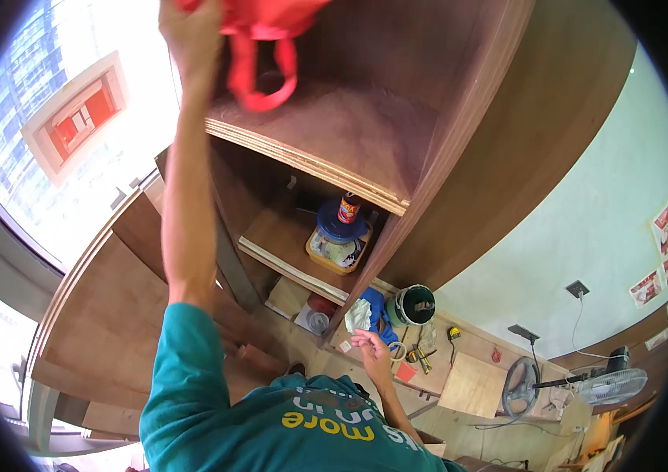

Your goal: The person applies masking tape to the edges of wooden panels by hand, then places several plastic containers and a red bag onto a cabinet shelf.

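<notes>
My left hand is raised at the top edge, blurred and partly cut off, gripping a red fabric bag whose looped handle hangs down. The bag hangs before the upper compartment of an open wooden cabinet, over its plywood shelf. Low down near the cabinet's foot, my right hand holds nothing, its fingers loosely bent and apart. It is beside a crumpled white cloth or paper and a blue cloth.
A drink can tops a blue-lidded container on the lower shelf. Right of the cabinet are a dark bucket, a tape roll, a tape measure, a plywood sheet and a fan. A curved wooden panel stands left.
</notes>
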Demonstrator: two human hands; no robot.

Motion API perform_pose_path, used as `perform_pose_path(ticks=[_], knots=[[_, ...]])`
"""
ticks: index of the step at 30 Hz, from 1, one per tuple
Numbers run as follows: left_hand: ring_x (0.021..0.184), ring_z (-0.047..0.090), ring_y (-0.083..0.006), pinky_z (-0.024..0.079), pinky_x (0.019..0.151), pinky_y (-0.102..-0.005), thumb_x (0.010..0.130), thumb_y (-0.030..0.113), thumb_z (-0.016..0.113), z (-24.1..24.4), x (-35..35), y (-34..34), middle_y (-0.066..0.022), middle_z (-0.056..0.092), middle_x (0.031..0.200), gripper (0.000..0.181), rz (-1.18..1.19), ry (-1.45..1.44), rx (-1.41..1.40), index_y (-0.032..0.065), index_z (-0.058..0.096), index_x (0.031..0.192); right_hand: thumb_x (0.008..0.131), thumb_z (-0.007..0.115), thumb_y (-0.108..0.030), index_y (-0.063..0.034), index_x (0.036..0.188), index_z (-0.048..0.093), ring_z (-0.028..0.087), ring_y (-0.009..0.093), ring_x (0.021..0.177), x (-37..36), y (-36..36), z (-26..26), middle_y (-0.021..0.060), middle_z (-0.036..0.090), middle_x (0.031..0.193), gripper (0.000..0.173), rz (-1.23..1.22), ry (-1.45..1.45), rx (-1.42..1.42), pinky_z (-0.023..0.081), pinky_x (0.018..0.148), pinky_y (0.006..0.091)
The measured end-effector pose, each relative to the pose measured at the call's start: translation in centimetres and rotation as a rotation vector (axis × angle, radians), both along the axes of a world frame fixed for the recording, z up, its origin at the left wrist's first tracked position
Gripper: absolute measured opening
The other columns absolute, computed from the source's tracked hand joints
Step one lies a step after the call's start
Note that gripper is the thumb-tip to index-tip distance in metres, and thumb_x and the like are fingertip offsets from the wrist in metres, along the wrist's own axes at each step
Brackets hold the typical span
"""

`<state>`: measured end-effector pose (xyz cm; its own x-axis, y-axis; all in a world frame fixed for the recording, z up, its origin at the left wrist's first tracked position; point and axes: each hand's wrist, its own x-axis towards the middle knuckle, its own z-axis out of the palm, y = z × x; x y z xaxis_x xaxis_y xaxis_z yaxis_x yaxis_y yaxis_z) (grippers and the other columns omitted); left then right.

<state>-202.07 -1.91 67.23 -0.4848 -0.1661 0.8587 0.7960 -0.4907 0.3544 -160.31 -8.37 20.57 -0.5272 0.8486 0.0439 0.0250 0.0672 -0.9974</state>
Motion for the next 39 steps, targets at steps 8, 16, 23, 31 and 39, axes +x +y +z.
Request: perform_pose_path(ticks=[8, 16, 23, 31, 39], knots=[[0.087, 0.057, -0.0109, 0.048, 0.075, -0.022, 0.089, 0.008, 0.074, -13.9, 1.7, -14.3, -0.007, 0.06, 0.098, 0.023, 0.118, -0.205, 0.099, -0.0005, 0.058, 0.104, 0.1, 0.048, -0.003, 0.0017, 0.124, 0.06, 0.064, 0.014, 0.094, -3.0, 0.8, 0.1, 0.0101, 0.069, 0.103, 0.027, 0.222, -0.122, 0.029, 0.051, 0.087, 0.0271], [0.086, 0.055, -0.0154, 0.047, 0.08, -0.0294, 0.086, 0.0, 0.069, -34.8, 1.2, -11.5, -0.0047, 0.057, 0.095, 0.018, 0.193, -0.47, -0.399, 0.0027, 0.059, 0.101, 0.098, 0.048, -0.003, -0.0025, 0.12, 0.064, 0.068, 0.016, 0.088, -5.4, 1.5, 0.3, 0.0109, 0.072, 0.098, 0.027, 0.209, -0.159, 0.043, 0.054, 0.081, 0.0293], [0.097, 0.06, -0.0342, 0.048, 0.088, -0.0413, 0.078, -0.008, 0.062, -37.6, -1.9, 2.4, -0.0175, 0.062, 0.099, 0.027, 0.117, -0.228, -0.498, 0.0003, 0.06, 0.104, 0.096, 0.052, -0.004, -0.002, 0.121, 0.063, 0.068, 0.016, 0.088, -5.2, 1.3, 0.5, 0.0118, 0.071, 0.1, 0.027, 0.08, -0.202, 0.082, 0.054, 0.081, 0.0303], [0.125, 0.051, -0.041, 0.046, 0.1, -0.047, 0.085, 0.017, 0.064, -50.5, -12.1, 17.9, -0.0256, 0.057, 0.131, 0.042, -0.046, 0.117, -1.447, 0.0016, 0.059, 0.124, 0.095, 0.053, -0.001, 0.0009, 0.118, 0.062, 0.067, 0.016, 0.088, -2.4, -0.9, 0.1, 0.0123, 0.071, 0.095, 0.025, -0.144, -0.3, 0.046, 0.053, 0.079, 0.0284], [0.12, 0.059, -0.0336, 0.046, 0.101, -0.0426, 0.092, 0.023, 0.061, -50.4, -5.2, 14.3, -0.0184, 0.065, 0.124, 0.039, -0.481, -0.049, -1.244, 0.0019, 0.061, 0.125, 0.095, 0.05, 0.002, 0.0011, 0.121, 0.061, 0.068, 0.017, 0.089, -1.5, -0.8, -0.5, 0.0115, 0.071, 0.096, 0.029, -0.277, -0.391, -0.012, 0.053, 0.082, 0.0286]])
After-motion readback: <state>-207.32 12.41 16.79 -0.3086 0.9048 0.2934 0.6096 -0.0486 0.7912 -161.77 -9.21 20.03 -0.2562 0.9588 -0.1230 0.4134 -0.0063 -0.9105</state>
